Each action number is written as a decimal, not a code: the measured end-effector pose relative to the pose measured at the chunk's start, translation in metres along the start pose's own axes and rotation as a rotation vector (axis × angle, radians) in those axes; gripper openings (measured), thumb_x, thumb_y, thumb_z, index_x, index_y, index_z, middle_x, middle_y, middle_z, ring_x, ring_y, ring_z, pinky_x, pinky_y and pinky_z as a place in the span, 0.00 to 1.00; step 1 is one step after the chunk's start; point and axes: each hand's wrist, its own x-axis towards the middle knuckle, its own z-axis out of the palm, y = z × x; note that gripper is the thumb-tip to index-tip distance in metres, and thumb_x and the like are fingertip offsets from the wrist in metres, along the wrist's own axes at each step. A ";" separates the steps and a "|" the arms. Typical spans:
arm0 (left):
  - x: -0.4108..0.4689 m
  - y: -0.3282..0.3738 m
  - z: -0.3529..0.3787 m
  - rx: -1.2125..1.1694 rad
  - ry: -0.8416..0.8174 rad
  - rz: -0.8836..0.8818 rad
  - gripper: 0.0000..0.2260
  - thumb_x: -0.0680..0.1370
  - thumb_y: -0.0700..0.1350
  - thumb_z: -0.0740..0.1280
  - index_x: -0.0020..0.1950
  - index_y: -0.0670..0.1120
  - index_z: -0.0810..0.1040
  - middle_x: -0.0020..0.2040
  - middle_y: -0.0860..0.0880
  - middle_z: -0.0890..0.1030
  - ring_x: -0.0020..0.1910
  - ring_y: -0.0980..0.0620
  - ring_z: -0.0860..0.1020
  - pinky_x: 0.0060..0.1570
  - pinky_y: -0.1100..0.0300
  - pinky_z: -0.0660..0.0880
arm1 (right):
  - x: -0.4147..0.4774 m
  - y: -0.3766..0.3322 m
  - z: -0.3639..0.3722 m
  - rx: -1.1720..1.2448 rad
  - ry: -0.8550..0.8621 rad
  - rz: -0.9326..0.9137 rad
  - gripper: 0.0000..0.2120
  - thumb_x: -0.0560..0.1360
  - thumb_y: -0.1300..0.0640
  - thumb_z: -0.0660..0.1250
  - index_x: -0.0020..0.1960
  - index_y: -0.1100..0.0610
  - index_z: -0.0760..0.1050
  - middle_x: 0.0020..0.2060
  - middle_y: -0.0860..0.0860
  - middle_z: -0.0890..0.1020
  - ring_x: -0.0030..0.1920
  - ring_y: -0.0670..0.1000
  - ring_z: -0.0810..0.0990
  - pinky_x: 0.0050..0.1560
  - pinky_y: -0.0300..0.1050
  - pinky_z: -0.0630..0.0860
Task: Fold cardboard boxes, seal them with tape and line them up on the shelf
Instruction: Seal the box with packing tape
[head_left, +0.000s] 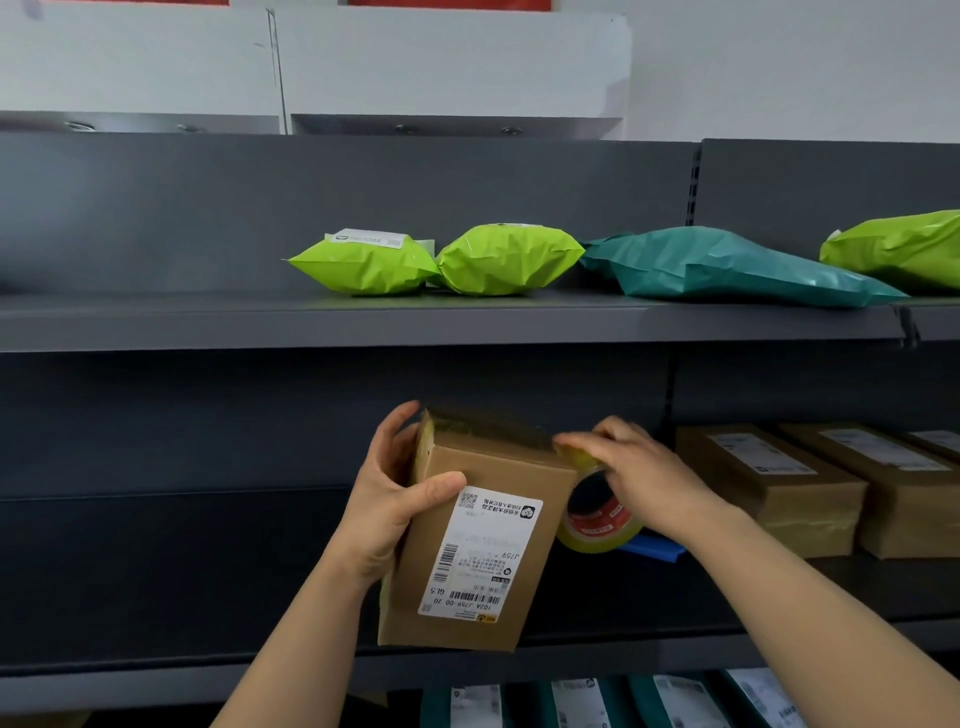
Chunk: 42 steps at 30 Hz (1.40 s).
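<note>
The sealing step is judged to be in hand. In front of the grey shelf unit (311, 322), at the centre and near, one cardboard box (498, 462) is held upright with its labelled face turned to the camera. It is clamped by the left hand (387, 499), with the thumb on the near face and the fingers wrapped round the far left side. The right hand (639, 467) is curled over a tape roll (597, 525) at the box's upper right corner. Glossy tape is seen across the top end. For the next move, the strip is judged to need drawing down the right side, pressing flat and cutting off. The box can then be set beside the others.

On the upper shelf four mailer bags are counted: one teal bag (717, 265) and three lime bags (363, 265) (506, 260) (893, 247). On the middle shelf, to the right, two taped boxes (769, 483) (893, 488) are lined up. The edge of a third is cut off by the frame. One box, one tape roll and one shipping label (480, 551) are counted at the hands.
</note>
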 end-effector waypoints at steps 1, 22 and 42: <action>-0.001 0.000 -0.001 -0.008 0.003 0.005 0.50 0.49 0.57 0.85 0.69 0.61 0.69 0.65 0.53 0.77 0.60 0.49 0.80 0.52 0.53 0.80 | -0.001 -0.002 0.004 -0.002 0.003 0.000 0.35 0.77 0.68 0.56 0.73 0.34 0.60 0.59 0.48 0.68 0.61 0.50 0.66 0.59 0.48 0.70; 0.004 0.055 0.011 1.615 -0.254 0.149 0.30 0.78 0.64 0.59 0.77 0.54 0.61 0.75 0.53 0.68 0.71 0.51 0.68 0.68 0.54 0.65 | 0.009 -0.077 -0.012 -0.339 -0.012 -0.134 0.38 0.75 0.69 0.55 0.79 0.44 0.47 0.72 0.52 0.64 0.71 0.56 0.61 0.69 0.53 0.62; 0.063 0.074 0.051 1.385 -0.566 -0.434 0.54 0.64 0.57 0.80 0.80 0.56 0.48 0.79 0.51 0.59 0.75 0.47 0.61 0.71 0.53 0.63 | -0.013 -0.027 0.018 0.613 0.119 0.236 0.28 0.79 0.64 0.60 0.74 0.43 0.60 0.64 0.51 0.72 0.61 0.51 0.73 0.56 0.39 0.69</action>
